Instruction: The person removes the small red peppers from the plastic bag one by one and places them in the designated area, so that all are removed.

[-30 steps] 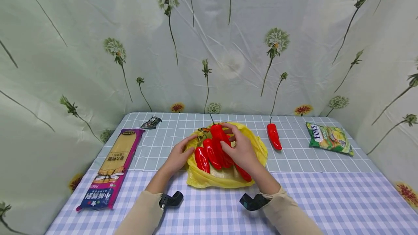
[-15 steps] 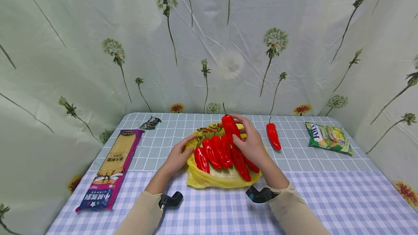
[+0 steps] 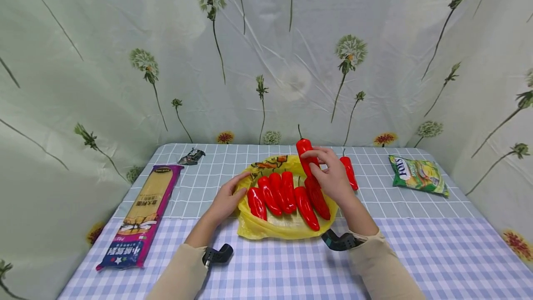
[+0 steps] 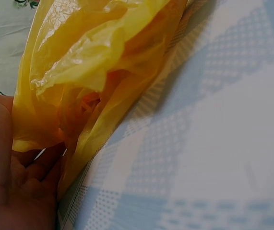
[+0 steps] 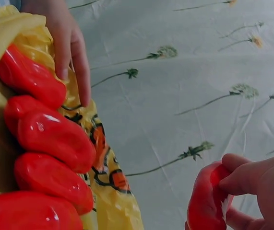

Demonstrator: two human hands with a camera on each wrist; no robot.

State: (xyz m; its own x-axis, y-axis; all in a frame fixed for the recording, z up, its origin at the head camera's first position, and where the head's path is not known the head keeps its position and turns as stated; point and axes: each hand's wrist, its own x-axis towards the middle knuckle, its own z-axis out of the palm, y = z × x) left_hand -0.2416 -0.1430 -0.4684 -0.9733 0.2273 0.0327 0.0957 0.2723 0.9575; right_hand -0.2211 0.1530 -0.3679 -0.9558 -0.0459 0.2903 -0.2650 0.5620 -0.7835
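Pinching a red pepper (image 3: 305,145) in the right hand (image 3: 336,177) grip, stem up, above the yellow bag's (image 3: 266,233) one o'clock edge, perhaps for clearance over the peppers (image 3: 306,207) inside; resting the left hand (image 3: 226,198), unclenched, against the bag's ten o'clock side, likely to steady it.

My head view arrives softly and evenly lit, with a pale patch on the curtain (image 3: 293,84) and white glints on the peppers (image 3: 306,207). Both wrist feeds reach me dimmer and greyer. On the left one, the bag (image 4: 93,52) catches glare, the left hand (image 4: 21,191) sits in shade, and I see the cloth (image 4: 232,134) slightly blurred.
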